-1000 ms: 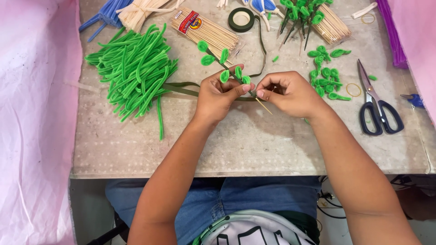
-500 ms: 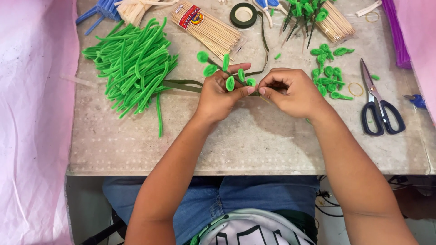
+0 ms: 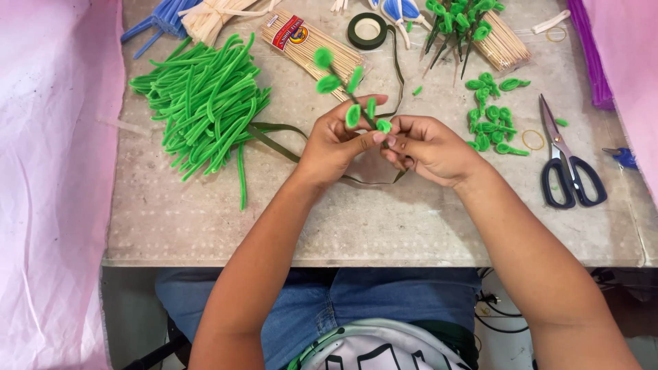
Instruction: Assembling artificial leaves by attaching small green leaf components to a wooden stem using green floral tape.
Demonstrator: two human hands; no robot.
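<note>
- Head view: the left hand (image 3: 334, 140) and the right hand (image 3: 428, 147) meet above the middle of the grey surface (image 3: 384, 219), fingertips nearly touching
- Left fingers are closed around a thin stick with green leaf loops (image 3: 349, 92); the stick slants up and away from the hands, its leaves standing clear above the thumb
- Right fingers are pinched shut at the lower end of the same stick, where a dark green tape strip (image 3: 274, 133) runs out from under the hands
- The tape roll (image 3: 367, 31) lies at the far edge, beside a packet of wooden skewers (image 3: 308, 44)
- A heap of green pipe cleaners (image 3: 205, 103) lies to the left, well apart from the hands
- Loose green leaf loops (image 3: 493, 123) sit just right of the right hand, scissors (image 3: 565, 161) further right
- Finished leafy sticks (image 3: 456, 20) rest on a skewer bundle at the far side
</note>
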